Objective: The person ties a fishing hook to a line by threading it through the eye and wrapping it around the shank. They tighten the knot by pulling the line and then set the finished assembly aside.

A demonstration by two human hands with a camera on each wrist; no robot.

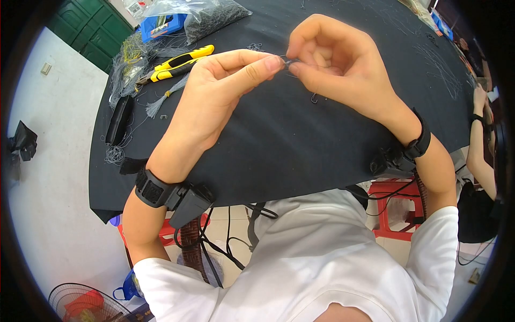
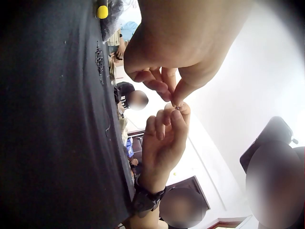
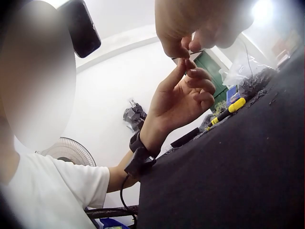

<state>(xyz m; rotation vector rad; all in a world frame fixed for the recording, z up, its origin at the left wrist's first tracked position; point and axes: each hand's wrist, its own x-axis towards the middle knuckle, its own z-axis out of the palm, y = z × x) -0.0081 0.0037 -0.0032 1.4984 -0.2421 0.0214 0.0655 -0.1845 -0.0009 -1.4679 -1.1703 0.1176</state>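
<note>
Clock directions are from my fingertips in the head view, with twelve at its top. Leftmost, at about eight o'clock, a long black case (image 1: 119, 121) lies on the black cloth-covered table (image 1: 241, 161). Between eight and nine is a bundle of pale grey threads (image 1: 160, 102) tied with yellow. At nine lies a hand tool with yellow-and-black handles (image 1: 185, 57), and at ten a clear plastic bag of dark grey bits (image 1: 214, 20).

My left hand (image 1: 212, 88) pinches a tiny, thin grey piece (image 1: 288, 61) with thumb and forefinger together, the thumb facing me. The piece spans the narrow space between my two pinches, its length running roughly from nine to three as far as I can tell; its exact form is too small to make out. Neither hand is clearly nearer, since both meet at it, above the cloth.

My right hand (image 1: 346, 70) comes in from three, thumb and forefinger closed on the piece's other side, the remaining fingers curled. At five shows a small dark hook (image 1: 314, 99); at three, fine loose strands (image 1: 442, 70) lie on the cloth.
</note>
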